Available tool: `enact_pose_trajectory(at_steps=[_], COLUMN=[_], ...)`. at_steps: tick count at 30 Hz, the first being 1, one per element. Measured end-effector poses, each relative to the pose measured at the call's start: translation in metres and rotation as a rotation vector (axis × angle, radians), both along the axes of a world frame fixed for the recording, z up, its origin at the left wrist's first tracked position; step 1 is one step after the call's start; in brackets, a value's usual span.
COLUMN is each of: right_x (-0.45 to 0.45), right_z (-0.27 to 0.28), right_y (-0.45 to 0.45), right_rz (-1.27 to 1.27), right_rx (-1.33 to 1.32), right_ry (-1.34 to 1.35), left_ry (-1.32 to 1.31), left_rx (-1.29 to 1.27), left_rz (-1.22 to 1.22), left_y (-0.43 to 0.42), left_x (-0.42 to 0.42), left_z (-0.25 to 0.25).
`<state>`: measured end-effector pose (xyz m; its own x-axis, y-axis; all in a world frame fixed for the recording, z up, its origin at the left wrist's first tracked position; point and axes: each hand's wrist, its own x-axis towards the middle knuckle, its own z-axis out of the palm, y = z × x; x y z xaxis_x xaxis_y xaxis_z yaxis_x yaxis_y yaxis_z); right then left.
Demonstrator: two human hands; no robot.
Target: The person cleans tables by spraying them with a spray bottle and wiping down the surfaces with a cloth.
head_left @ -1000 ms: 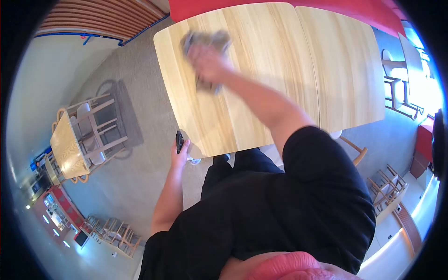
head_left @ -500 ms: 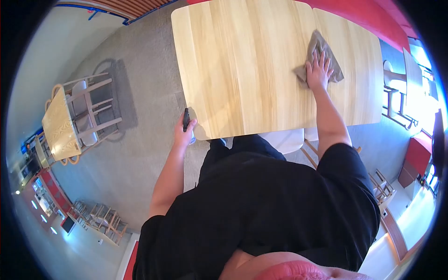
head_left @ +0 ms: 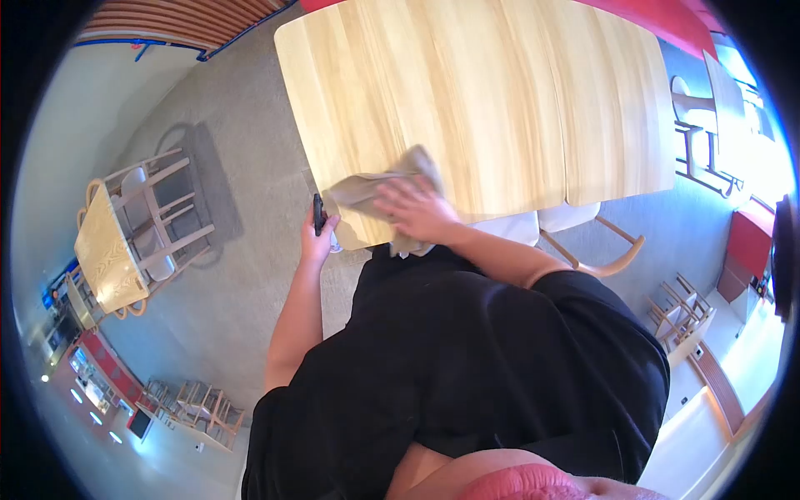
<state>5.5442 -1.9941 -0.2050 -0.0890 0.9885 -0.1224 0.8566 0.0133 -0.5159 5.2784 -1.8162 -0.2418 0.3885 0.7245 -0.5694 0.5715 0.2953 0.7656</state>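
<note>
My right hand (head_left: 416,208) lies on a grey-brown cloth (head_left: 362,191), pressing it on the near left part of the light wooden table (head_left: 475,100). Its fingers are spread and slightly blurred. Part of the cloth hangs over the table's near edge. Beside the table's near left corner, my left hand (head_left: 317,237) is closed around a bottle with a black top (head_left: 318,214). Only a bit of the bottle's clear body shows below the hand.
Pale-seated chairs (head_left: 612,250) stand at the table's near right side. Another wooden table (head_left: 108,246) with chairs is at the left, across the grey floor (head_left: 250,167). A red bench (head_left: 658,23) runs along the far side.
My right hand and the cloth went from the far left of the table to the right, then back to the near left edge. My left hand still holds the bottle.
</note>
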Motion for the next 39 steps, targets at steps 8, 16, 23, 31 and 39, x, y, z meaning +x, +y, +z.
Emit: enact_pose_trajectory(at_steps=[8,16,23,31,39], right_x=[0.226,0.4,0.288,0.081,-0.027], right_z=[-0.018,-0.055,0.002,-0.031,-0.013], right_y=[-0.139,0.081,0.337,0.366,0.1], right_rz=[-0.972,-0.908,-0.334,0.339,0.601], right_rx=[-0.233,-0.006,-0.095,0.269,0.019], right_ry=[-0.57,-0.612,-0.628,-0.3,0.025], left_ry=[0.018,0.067,0.1,0.0,-0.277], left_rx=[0.091,0.041,-0.06,-0.102,-0.093], left_rz=[-0.073,-0.124,-0.061,-0.051,0.774], left_y=[0.004,0.009,0.006,0.007,-0.018], left_x=[0.005,0.001,0.002,-0.004,-0.09], left_z=[0.013,0.011,0.011,0.003,-0.04])
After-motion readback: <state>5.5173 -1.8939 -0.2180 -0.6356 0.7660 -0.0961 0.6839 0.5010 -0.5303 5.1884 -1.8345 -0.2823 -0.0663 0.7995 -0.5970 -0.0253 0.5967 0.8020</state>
